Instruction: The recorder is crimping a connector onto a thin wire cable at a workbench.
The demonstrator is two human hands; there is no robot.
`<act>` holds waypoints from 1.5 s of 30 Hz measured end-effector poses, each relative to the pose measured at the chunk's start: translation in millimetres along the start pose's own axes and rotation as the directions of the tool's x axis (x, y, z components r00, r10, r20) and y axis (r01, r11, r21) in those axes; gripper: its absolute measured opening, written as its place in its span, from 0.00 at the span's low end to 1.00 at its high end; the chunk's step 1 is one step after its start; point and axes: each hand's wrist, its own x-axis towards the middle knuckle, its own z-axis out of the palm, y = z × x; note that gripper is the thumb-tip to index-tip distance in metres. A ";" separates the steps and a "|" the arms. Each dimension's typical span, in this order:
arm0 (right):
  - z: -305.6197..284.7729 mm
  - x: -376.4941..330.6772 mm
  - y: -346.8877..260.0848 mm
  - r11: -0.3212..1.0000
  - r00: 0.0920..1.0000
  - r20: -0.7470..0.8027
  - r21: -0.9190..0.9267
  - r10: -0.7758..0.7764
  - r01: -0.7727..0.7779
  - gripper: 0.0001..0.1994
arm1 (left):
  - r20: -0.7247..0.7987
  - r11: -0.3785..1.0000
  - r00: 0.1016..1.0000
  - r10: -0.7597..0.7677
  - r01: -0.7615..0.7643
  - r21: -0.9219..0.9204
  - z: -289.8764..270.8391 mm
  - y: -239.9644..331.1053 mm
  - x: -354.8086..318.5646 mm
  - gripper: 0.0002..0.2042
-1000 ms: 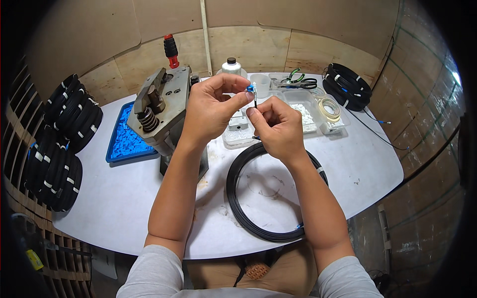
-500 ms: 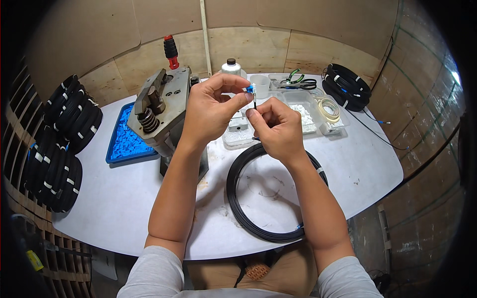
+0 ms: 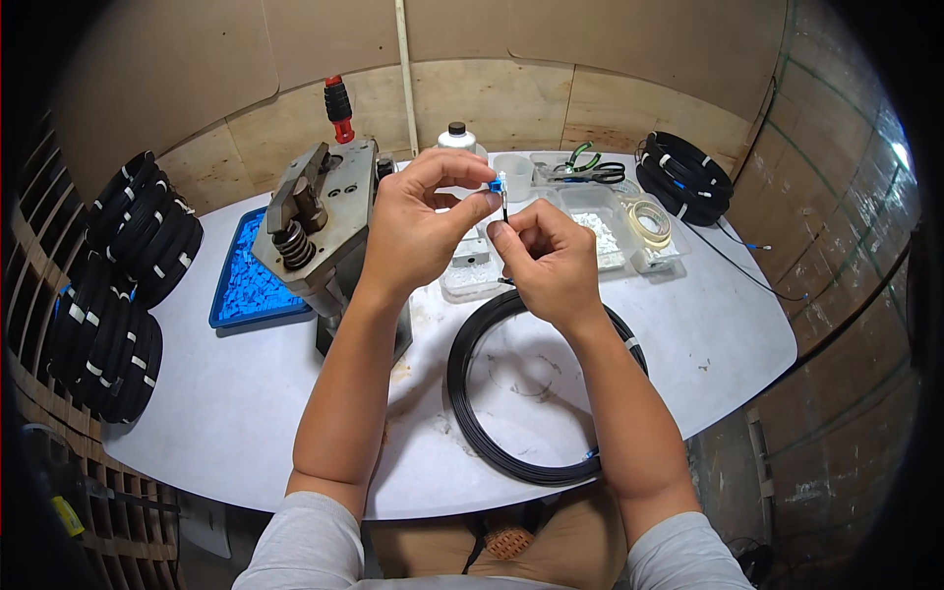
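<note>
Above the middle of the table, my left hand [image 3: 418,221] pinches a small blue plastic clip [image 3: 495,185] between thumb and index finger. Closed around the black cable just below it is my right hand [image 3: 553,264]. A slim, whitish connector [image 3: 504,183] stands upright at that cable's end, right beside the blue clip; whether the two touch or are joined is too small to tell. Under my right forearm lies a coil of black cable [image 3: 460,393], bound with white tape, with a bit of blue at its lower right.
At left stand a metal hand press [image 3: 339,202] with a red-and-black handle and a blue tray [image 3: 214,317] of blue clips. Bundled cable coils [image 3: 118,344] crowd the left edge. Behind my hands are a bottle [image 3: 456,139], plastic boxes [image 3: 472,293], scissors [image 3: 600,175], tape rolls [image 3: 649,222] and another coil [image 3: 688,177].
The hands stay nearly in place, with the blue clip still beside the connector. The view has shifted very slightly.
</note>
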 end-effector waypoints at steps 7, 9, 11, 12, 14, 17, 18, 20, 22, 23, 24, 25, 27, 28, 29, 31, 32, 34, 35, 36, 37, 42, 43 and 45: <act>0.0 0.5 -0.3 1.000 1.000 -0.004 0.014 0.011 -0.011 0.07 | 0.004 0.999 0.999 -0.040 0.040 0.007 1.3 0.4 -0.2 0.10; -0.2 0.8 -0.7 1.000 1.000 -0.006 0.012 0.014 -0.014 0.07 | 0.007 0.998 0.998 -0.057 0.057 0.024 2.4 2.3 0.0 0.10; 0.0 0.6 -1.6 1.000 1.000 -0.007 0.012 0.016 -0.016 0.06 | 0.007 0.996 0.997 -0.074 0.074 0.042 2.2 2.6 -0.2 0.10; 0.2 0.5 -2.0 1.000 1.000 -0.004 0.011 0.021 -0.020 0.07 | 0.008 0.996 0.997 -0.074 0.073 0.046 1.4 1.5 -0.4 0.10; 0.5 0.7 -2.0 1.000 1.000 -0.001 0.008 0.025 -0.025 0.07 | 0.008 0.996 0.997 -0.072 0.072 0.048 0.5 0.5 -0.5 0.10; -0.2 0.7 -1.6 1.000 1.000 0.001 0.006 0.016 -0.016 0.07 | 0.021 0.997 0.998 -0.063 0.062 0.044 1.2 2.0 -0.3 0.10; -0.5 0.5 -2.9 1.000 1.000 -0.001 0.010 0.024 -0.024 0.07 | -0.002 0.994 0.994 -0.108 0.108 0.005 3.4 5.6 -1.0 0.10; -0.8 0.3 -3.0 0.999 0.999 -0.002 0.015 0.033 -0.033 0.07 | -0.023 0.988 0.988 -0.154 0.153 -0.034 5.4 7.3 -1.5 0.10; -1.4 0.8 -1.8 1.000 1.000 -0.003 0.010 0.023 -0.023 0.07 | -0.007 0.984 0.987 -0.159 0.158 -0.080 6.0 6.7 -1.8 0.10; -0.6 0.9 -2.2 1.000 1.000 -0.001 0.013 0.024 -0.024 0.07 | -0.009 0.984 0.987 -0.161 0.159 -0.077 4.5 6.2 -1.9 0.10; 0.2 1.1 -2.7 1.000 1.000 -0.002 0.006 0.022 -0.022 0.07 | 0.012 0.986 0.988 -0.156 0.157 -0.064 2.8 5.4 -1.2 0.10; 1.0 1.1 -3.4 1.000 1.000 -0.003 -0.001 0.020 -0.020 0.07 | 0.032 0.987 0.988 -0.152 0.153 -0.052 1.2 5.5 -1.1 0.11; -0.9 0.9 -3.0 1.000 1.000 -0.002 -0.006 0.027 -0.027 0.07 | 0.028 0.985 0.986 -0.163 0.164 -0.049 2.6 5.8 -0.6 0.11; -1.9 0.5 -2.8 0.999 0.999 0.001 -0.008 0.032 -0.032 0.07 | 0.021 0.984 0.985 -0.173 0.174 -0.044 3.3 6.0 -0.4 0.11; -1.4 0.6 -2.8 0.999 0.999 0.001 -0.007 0.032 -0.032 0.07 | 0.020 0.984 0.985 -0.173 0.173 -0.042 2.9 6.7 -0.6 0.11; -0.1 0.7 -2.3 0.999 1.000 0.002 0.018 0.030 -0.030 0.07 | 0.040 0.976 0.979 -0.201 0.204 -0.076 2.0 7.4 -1.3 0.12; 0.1 0.8 -1.8 0.999 1.000 0.003 0.019 0.029 -0.029 0.07 | 0.038 0.976 0.979 -0.201 0.203 -0.075 1.4 6.1 -1.5 0.12; 0.5 1.1 -0.4 1.000 1.000 -0.006 0.017 0.022 -0.022 0.07 | 0.070 0.975 0.980 -0.185 0.192 -0.110 -0.1 1.5 -1.6 0.12; 0.3 0.8 -0.6 1.000 1.000 -0.006 0.016 0.024 -0.024 0.07 | 0.071 0.975 0.980 -0.188 0.195 -0.111 0.0 1.5 -1.7 0.12; 0.0 1.0 -1.4 1.000 1.000 -0.001 0.006 0.029 -0.029 0.07 | 0.071 0.973 0.978 -0.198 0.204 -0.105 0.0 2.4 -1.7 0.12; -0.2 0.7 -1.7 0.999 0.999 0.003 -0.003 0.033 -0.033 0.07 | 0.071 0.972 0.976 -0.207 0.214 -0.099 0.1 2.5 -2.0 0.12; 1.3 0.0 -1.1 0.998 0.999 0.007 0.050 0.049 -0.049 0.07 | 0.082 0.976 0.978 -0.191 0.198 -0.090 0.0 3.1 -1.5 0.12; 1.6 0.0 -1.1 0.997 0.999 0.008 0.058 0.043 -0.043 0.07 | 0.083 0.977 0.979 -0.185 0.192 -0.090 0.0 3.8 -1.6 0.12; 1.7 -0.2 -2.9 0.997 0.999 0.009 0.058 0.050 -0.050 0.07 | 0.077 0.977 0.979 -0.189 0.195 -0.085 -0.1 3.4 -1.9 0.12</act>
